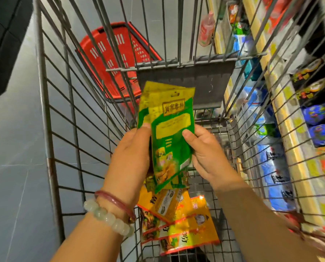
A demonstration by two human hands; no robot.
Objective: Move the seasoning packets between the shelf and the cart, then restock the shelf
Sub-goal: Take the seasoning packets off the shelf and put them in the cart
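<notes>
Hands (169,152) gripping green packets (169,133), cart (50,110)

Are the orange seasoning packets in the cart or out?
In: the orange packets lie on the wire cart floor, below both hands' green packets.

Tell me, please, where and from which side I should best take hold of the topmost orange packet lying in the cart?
Probably by its far short edge, coming straight down from above. The orange packet lies flat on the other packets at the bottom of the cart, so only an edge offers a pinch. Both hands, left hand and right hand, already hold the green packets, so free one first.
</notes>
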